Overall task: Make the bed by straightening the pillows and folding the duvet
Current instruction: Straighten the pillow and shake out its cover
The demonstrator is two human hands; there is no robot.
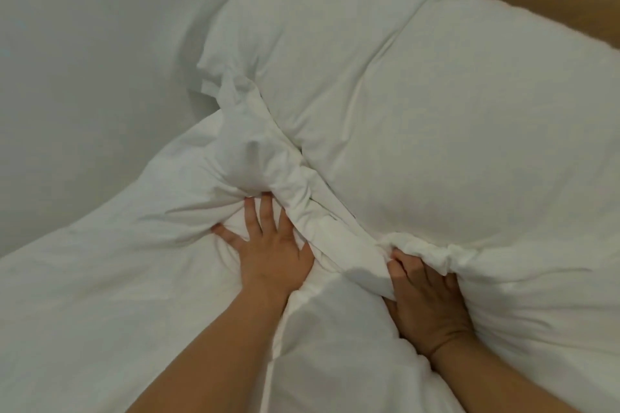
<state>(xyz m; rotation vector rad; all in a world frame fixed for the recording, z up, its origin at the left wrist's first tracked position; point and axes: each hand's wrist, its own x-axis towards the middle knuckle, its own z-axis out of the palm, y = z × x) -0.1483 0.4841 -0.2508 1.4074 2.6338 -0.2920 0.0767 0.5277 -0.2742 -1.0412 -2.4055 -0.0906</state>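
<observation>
Two bare forearms show in the head view, both uncovered up to the lower frame edge: no sleeve, cuff, watch or bracelet on either. The left hand (268,250), nearer the bunched duvet (255,157) fold, wears no ring or glove, and its short fingernails look unpainted. The right hand (424,298), on the far side of that fold, is likewise ungloved and ringless; its nails are mostly hidden.
</observation>
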